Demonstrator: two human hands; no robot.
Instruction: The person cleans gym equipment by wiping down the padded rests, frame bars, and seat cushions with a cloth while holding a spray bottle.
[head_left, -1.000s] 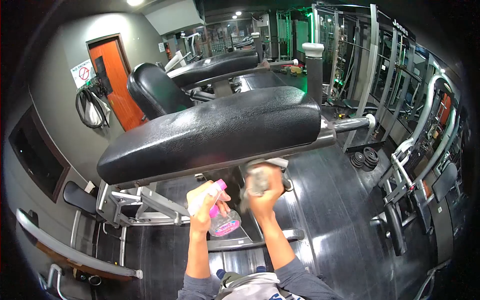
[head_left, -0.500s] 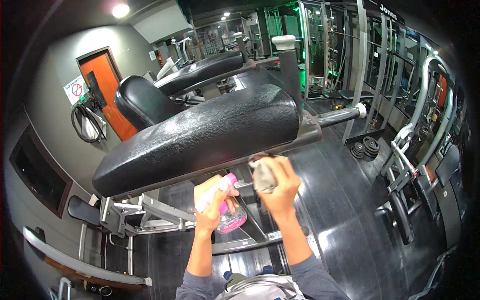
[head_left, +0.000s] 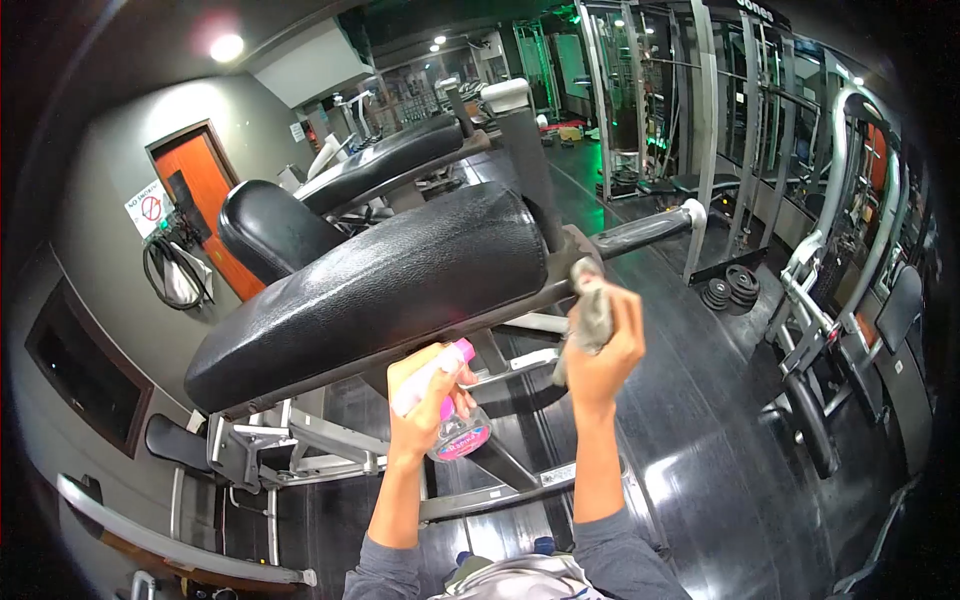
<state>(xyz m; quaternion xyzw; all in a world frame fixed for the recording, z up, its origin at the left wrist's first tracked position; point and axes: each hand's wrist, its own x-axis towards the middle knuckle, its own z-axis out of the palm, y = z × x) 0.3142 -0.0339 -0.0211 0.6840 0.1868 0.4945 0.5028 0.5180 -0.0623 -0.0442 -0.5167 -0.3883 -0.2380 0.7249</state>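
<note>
My left hand (head_left: 422,405) is closed around a clear spray bottle (head_left: 462,438) with a pink and white top, held below the padded bench. In my right hand (head_left: 608,350) is a bunched greyish cloth (head_left: 592,310), gripped in closed fingers. The cloth is at the metal frame by the right end of the bench's long black pad (head_left: 380,285); whether it touches the metal I cannot tell. From that end a bar (head_left: 645,232) with a pale cap sticks out to the right, and a post (head_left: 522,150) with a white cap rises behind.
Another black padded bench (head_left: 390,155) and a black backrest (head_left: 272,225) stand behind. Weight plates (head_left: 738,288) lie on the dark floor at right, near a machine with curved handles (head_left: 815,270). An orange door (head_left: 205,200) is in the left wall.
My right hand has moved right with the cloth, from under the pad's edge to the frame at its right end. My left hand keeps the bottle in nearly the same place.
</note>
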